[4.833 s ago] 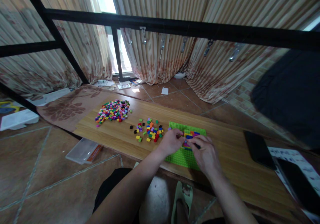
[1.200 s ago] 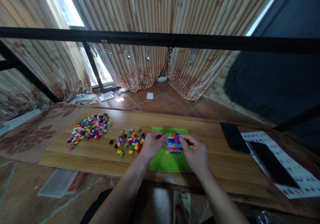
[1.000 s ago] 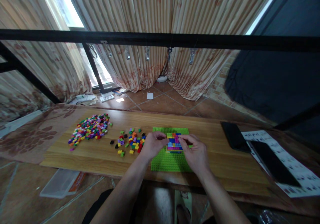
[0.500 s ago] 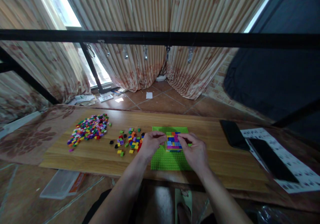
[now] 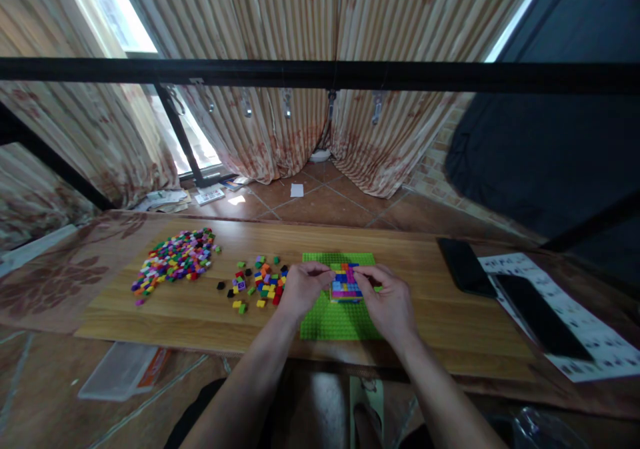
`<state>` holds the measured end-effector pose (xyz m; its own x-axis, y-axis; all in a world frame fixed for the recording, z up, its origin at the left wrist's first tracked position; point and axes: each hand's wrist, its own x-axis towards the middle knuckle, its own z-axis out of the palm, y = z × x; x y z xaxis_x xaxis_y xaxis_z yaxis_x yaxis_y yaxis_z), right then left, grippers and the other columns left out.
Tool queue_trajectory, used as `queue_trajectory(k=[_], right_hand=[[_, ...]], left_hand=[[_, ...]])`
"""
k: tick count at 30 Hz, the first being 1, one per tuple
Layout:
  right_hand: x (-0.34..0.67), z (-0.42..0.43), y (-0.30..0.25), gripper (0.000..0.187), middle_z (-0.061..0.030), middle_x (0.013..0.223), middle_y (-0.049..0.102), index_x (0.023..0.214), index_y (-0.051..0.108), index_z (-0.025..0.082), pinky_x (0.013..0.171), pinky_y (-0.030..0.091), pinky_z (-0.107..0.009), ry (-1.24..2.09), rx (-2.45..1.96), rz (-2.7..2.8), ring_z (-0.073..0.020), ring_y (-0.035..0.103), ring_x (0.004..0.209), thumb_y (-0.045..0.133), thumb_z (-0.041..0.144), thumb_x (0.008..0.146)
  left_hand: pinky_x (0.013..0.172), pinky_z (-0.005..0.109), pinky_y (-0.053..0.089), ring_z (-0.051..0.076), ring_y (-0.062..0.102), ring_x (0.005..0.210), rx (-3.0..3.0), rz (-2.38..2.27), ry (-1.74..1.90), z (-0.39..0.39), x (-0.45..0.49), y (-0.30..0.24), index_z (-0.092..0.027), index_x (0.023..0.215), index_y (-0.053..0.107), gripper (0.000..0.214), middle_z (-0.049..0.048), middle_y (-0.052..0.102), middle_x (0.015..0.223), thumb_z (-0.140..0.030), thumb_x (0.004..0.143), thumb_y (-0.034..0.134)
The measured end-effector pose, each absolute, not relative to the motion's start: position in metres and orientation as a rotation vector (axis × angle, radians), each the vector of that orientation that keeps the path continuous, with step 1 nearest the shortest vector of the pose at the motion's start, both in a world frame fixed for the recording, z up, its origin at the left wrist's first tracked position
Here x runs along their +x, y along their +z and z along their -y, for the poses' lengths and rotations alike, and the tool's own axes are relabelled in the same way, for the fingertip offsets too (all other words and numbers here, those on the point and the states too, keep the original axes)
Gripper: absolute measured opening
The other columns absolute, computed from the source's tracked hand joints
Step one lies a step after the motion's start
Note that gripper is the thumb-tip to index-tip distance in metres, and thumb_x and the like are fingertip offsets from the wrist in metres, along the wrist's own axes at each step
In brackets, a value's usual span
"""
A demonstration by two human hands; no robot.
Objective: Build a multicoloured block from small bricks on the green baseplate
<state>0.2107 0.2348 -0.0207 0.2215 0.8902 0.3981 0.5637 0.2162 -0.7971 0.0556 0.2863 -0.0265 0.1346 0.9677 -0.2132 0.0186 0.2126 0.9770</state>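
A low block of stacked toy bricks [image 5: 345,287], with blue, pink, orange and yellow on top, stands on a green baseplate [image 5: 340,329]. At its left edge, my left hand [image 5: 303,289] has thumb and forefinger pinched together against the bricks. My right hand [image 5: 391,300] is closed over the right side, its thumb and fingertips on the top near the pink bricks. Whether a small loose brick is between the fingertips is hidden. Left of the baseplate lie scattered toy bricks [image 5: 265,281], some partly behind my left hand.
A large pile of mixed bricks [image 5: 175,257] lies on the left of the wooden board [image 5: 440,342]. On the right are a black phone [image 5: 465,267], a second dark device [image 5: 543,315] and a printed sheet [image 5: 595,362]. A dark bar [image 5: 320,75] crosses beyond the board.
The whole view has shifted very slightly. Both hands keep their places at the brick block, with barely any movement of the fingers.
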Motion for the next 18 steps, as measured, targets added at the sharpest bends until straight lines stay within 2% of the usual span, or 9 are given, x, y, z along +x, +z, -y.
queue_trajectory(k=[11, 18], right_hand=[[0.202, -0.239, -0.028, 0.020, -0.0042, 0.087, 0.068, 0.091, 0.072, 0.023, 0.073, 0.050, -0.031, 0.425, -1.457, 1.570, -0.0181, 0.064, 0.080, 0.053, 0.026, 0.086], [0.199, -0.240, -0.031, 0.024, -0.0052, 0.093, 0.063, 0.098, 0.073, 0.027, 0.079, 0.049, -0.034, 0.311, -1.465, 1.744, -0.0195, 0.061, 0.087, 0.051, 0.025, 0.089]], left_hand=[[0.047, 0.020, 0.040, 0.009, 0.054, 0.049, 1.135, -1.203, 0.951, -0.286, 0.056, -0.034, -0.014, 0.071, 0.068, 0.019, -0.0012, 0.062, 0.055, -0.032, 0.064, 0.073], [0.049, 0.020, 0.040, 0.008, 0.051, 0.049, 1.198, -1.201, 0.974, -0.289, 0.056, -0.035, -0.014, 0.069, 0.068, 0.018, -0.0019, 0.062, 0.055, -0.031, 0.064, 0.072]])
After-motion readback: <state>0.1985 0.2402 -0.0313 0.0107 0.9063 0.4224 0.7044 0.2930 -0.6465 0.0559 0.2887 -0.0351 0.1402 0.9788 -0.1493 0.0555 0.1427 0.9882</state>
